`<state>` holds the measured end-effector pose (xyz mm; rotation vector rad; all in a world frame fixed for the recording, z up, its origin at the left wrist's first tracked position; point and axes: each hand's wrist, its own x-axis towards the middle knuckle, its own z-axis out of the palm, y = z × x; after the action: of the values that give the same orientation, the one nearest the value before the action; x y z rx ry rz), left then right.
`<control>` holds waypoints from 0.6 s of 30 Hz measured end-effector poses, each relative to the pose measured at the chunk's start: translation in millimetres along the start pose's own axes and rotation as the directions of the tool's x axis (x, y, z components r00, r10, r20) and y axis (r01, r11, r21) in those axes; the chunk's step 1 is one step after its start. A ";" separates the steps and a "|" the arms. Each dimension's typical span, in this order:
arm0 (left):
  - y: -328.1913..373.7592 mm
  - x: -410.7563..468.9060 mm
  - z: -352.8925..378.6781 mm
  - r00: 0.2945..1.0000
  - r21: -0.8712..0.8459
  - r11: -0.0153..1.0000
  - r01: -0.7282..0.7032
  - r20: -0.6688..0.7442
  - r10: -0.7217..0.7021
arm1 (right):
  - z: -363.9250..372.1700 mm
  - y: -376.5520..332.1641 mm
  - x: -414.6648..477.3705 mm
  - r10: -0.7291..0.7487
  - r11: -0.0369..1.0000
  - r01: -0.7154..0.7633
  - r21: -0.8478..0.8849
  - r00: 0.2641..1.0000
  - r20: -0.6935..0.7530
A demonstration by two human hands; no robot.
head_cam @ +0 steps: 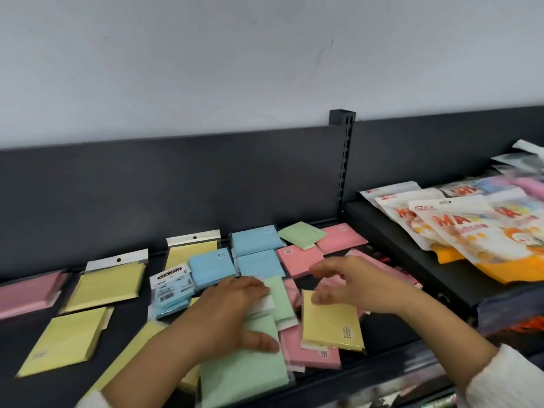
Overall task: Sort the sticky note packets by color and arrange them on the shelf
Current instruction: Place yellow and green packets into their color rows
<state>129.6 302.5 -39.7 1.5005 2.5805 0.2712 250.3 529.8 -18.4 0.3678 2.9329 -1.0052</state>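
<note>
Left grip [232, 313] flat, pressing green packets [244, 369]; right grip [353, 287] slack, empty, just over yellow packet [329, 322] on shelf [129, 325].

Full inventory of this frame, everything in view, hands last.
yellow packets: at least five, yellow, mostly shelf left; one front right
blue packets: about four, blue, shelf middle
green packets: at least three, green; two front middle, one at the back
pink packets: several, pink, right of middle; one far left
printed bags: several, white and orange, next shelf on the right
shelf: one, black, under the packets
left hand: flat on green packets
right hand: fingers curled over a yellow packet; grip unclear
</note>
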 end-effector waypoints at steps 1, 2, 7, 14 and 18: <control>-0.6 1.2 1.5 0.999 0.007 1.000 0.014 0.041 -0.015 | 1.4 -0.9 -2.5 0.007 0.999 -0.005 -0.040 0.998 0.061; -1.1 2.4 3.0 0.997 0.004 1.000 0.031 0.074 -0.031 | 3.6 -1.2 -4.3 0.014 0.995 -0.005 -0.101 0.996 0.087; -3.6 10.2 5.3 0.992 -0.078 0.995 0.060 0.117 -0.050 | 10.3 -5.6 -5.4 -0.003 0.981 0.007 -0.196 1.000 0.022; -6.5 18.3 2.6 0.968 -0.282 0.954 0.104 -0.193 -0.162 | 8.1 -10.2 -6.3 0.032 0.986 -0.029 -0.167 0.999 0.017; -10.4 21.5 0.8 0.914 -0.368 0.916 0.161 -0.293 -0.279 | 8.7 -12.7 -6.9 0.099 0.985 -0.100 -0.144 0.995 -0.014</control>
<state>110.5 316.2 -43.6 1.1040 2.7390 0.9683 253.7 513.4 -17.0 0.5070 2.9368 -0.7754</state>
